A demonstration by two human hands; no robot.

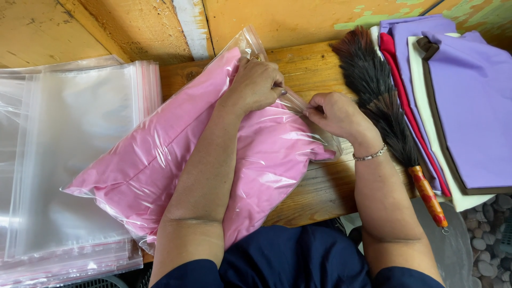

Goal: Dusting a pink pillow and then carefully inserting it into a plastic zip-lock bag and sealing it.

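A folded pink cloth (160, 154) lies inside a clear plastic bag (298, 114) on a wooden bench (320, 189). My left hand (256, 85) presses on the upper part of the bag and pinches its open edge. Just to the right, my right hand (336, 114), with a bracelet on the wrist, pinches the same edge of the bag. Both forearms rest over the pink bundle and the bench.
A stack of empty clear bags with pink strips (64, 160) lies at the left. A dark feather duster with an orange handle (384, 106) rests at the right, beside folded purple, red and cream cloths (469, 106). Yellow wooden boards (288, 21) stand behind. Pebbles (490, 234) lie at lower right.
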